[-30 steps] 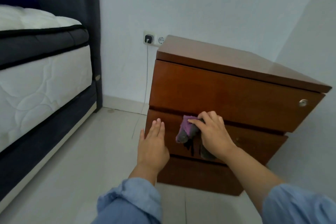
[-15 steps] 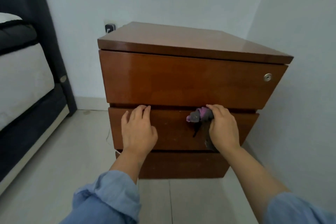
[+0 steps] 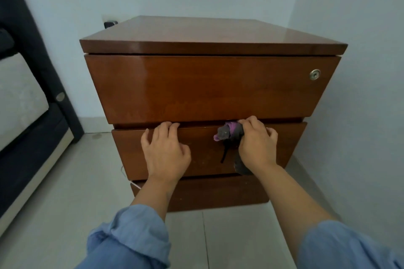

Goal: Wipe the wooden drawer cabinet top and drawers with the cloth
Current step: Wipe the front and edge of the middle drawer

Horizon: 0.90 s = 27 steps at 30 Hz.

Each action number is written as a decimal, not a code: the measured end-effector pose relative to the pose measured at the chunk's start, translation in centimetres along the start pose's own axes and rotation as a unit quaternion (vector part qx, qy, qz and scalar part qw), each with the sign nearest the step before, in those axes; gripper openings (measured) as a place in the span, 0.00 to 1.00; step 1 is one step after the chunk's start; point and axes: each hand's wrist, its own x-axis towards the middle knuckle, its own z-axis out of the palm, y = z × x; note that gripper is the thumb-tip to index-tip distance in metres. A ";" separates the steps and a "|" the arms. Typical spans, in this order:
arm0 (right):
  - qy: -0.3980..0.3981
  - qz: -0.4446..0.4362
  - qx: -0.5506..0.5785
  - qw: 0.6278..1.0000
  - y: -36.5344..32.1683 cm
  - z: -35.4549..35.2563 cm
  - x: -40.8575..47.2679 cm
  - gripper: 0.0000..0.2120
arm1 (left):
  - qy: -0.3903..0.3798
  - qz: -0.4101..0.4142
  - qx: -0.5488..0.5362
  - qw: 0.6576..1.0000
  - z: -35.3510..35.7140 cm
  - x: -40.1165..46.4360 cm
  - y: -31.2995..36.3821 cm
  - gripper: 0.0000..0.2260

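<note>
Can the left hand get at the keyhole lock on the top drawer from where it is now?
Probably yes, but awkwardly. The left hand rests on the middle drawer, the lock sits far right on the top drawer, and the right hand with the cloth lies partly across that diagonal.

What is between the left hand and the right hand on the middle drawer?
In the head view, bare drawer front and the bunched purple-grey cloth, gripped by the right hand. The left hand holds nothing.
</note>
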 end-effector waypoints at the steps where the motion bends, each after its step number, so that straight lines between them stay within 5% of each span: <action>1: 0.001 -0.005 -0.005 1.000 0.1 -0.1 0.1 0.21 | 0.000 -0.002 0.001 1.000 -0.1 0.2 0.0 0.20; 27: -0.019 0.008 -0.019 1.000 -0.5 -1.5 0.8 0.09 | -0.043 -0.025 0.005 0.999 -1.9 1.6 0.8 0.12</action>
